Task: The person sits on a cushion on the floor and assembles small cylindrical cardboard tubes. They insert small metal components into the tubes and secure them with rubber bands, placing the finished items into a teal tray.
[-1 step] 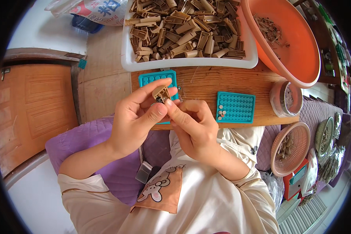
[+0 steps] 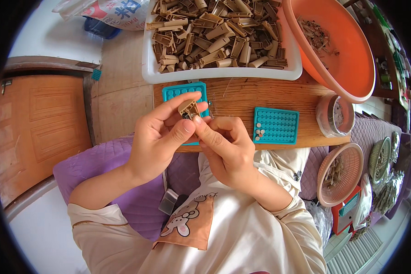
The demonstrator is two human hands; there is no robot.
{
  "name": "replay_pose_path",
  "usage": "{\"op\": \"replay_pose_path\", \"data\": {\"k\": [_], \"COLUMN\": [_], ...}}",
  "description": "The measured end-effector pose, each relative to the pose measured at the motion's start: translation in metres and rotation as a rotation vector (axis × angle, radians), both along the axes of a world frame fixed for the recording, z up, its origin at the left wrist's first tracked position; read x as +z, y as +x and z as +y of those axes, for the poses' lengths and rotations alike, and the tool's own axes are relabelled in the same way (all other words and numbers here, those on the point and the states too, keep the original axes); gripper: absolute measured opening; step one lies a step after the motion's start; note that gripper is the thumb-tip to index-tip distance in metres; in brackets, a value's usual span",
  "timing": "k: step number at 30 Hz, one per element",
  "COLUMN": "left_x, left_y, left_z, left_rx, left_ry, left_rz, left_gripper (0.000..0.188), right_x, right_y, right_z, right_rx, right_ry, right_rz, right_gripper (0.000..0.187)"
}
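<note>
A small tan plastic housing (image 2: 187, 108) with dark inner parts is held up between my hands, over the near edge of the wooden table. My left hand (image 2: 159, 137) grips it, thumb below and fingers behind. Against its lower end presses the thumb of my right hand (image 2: 229, 148), whose fingers are curled; anything small pinched there is too tiny to make out. Partly hidden behind my left hand lies a teal tray (image 2: 171, 94) with round pockets. To the right, a second teal tray (image 2: 281, 125) holds several small round pieces (image 2: 259, 132) at its left side.
A white bin (image 2: 223, 73) full of tan housings stands at the table's far side. Beside it leans an orange basin (image 2: 351, 59) with small parts. A clear round container (image 2: 335, 116) sits at the table's right end, near a peach basket (image 2: 356, 160) and a green basket (image 2: 379, 160).
</note>
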State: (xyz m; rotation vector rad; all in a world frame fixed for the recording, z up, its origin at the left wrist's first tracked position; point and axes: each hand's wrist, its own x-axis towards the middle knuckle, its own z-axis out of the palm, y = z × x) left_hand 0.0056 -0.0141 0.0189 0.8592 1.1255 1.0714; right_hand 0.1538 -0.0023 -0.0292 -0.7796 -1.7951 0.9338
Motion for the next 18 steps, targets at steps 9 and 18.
{"op": "replay_pose_path", "data": {"k": [9,18], "left_x": [0.001,-0.003], "left_y": [-0.002,0.001], "left_z": [-0.001,-0.001], "left_rx": [-0.017,0.071], "left_ry": [0.056,0.143], "left_rz": [0.161,0.166], "left_gripper": [0.032,0.031], "right_x": [-0.016,-0.008], "right_y": [-0.015,-0.02], "right_z": [-0.017,-0.017], "right_rx": [-0.152,-0.14], "right_ry": [-0.402,-0.665], "right_rz": [0.303,0.575], "right_gripper": [0.014,0.012]}}
